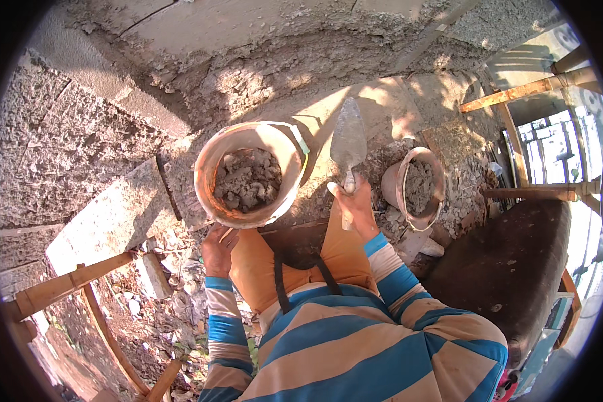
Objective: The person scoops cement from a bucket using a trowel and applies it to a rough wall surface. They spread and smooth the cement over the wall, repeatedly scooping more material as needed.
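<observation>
My right hand (pixel 356 204) grips the handle of a pointed trowel (pixel 349 137), its greyish, mortar-stained blade directed away from me. A large pale bucket (pixel 289 155) tilts toward me just beyond my left hand, with lumpy grey mortar (pixel 248 181) in its lower part. My left hand (pixel 219 250) is closed against the near side of this bucket, its fingertips partly hidden under the rim. To the right of the trowel stands a smaller bucket (pixel 390 184), which also holds grey mortar (pixel 419 186).
Rough mortar-covered masonry (pixel 281 74) spans the far side. Wooden poles (pixel 526 90) cross at the right, with another pole (pixel 74 285) at lower left. A dark brown, smooth-surfaced object (pixel 509 261) lies to my right. Rubble (pixel 174 281) litters the ground on the left.
</observation>
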Demonstrator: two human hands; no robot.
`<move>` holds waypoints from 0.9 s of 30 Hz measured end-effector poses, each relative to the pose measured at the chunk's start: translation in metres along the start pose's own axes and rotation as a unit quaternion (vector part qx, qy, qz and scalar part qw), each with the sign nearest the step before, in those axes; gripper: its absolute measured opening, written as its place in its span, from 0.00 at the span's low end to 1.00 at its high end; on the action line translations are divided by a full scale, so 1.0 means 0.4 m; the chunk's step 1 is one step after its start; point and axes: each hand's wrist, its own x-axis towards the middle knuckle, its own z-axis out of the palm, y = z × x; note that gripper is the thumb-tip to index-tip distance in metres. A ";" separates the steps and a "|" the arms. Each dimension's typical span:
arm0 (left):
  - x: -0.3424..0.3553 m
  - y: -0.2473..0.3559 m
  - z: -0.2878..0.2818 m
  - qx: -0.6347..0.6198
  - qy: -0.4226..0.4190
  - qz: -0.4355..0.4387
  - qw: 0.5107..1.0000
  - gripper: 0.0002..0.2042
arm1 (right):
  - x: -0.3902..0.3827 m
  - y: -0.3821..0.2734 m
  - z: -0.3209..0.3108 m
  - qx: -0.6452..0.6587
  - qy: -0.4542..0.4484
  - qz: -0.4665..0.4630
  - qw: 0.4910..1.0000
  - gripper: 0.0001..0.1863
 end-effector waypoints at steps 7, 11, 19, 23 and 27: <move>-0.033 -0.001 -0.007 0.084 0.134 0.069 0.985 0.34 | -0.178 -0.013 -0.094 0.032 0.015 0.065 0.997 0.15; -0.040 -0.046 0.003 0.098 0.104 0.089 0.986 0.31 | -0.173 0.233 -0.255 -0.042 0.236 0.013 0.971 0.16; -0.123 -0.058 -0.025 0.099 0.124 0.088 0.983 0.26 | -0.045 0.725 -0.697 -0.276 0.363 0.263 0.850 0.22; -0.162 -0.014 -0.084 0.120 0.171 0.082 0.974 0.25 | -0.047 0.696 -0.562 0.062 0.453 0.238 0.857 0.18; -0.174 0.009 -0.082 0.129 0.158 0.081 0.976 0.27 | -0.013 0.603 -0.511 0.417 0.524 0.149 0.727 0.16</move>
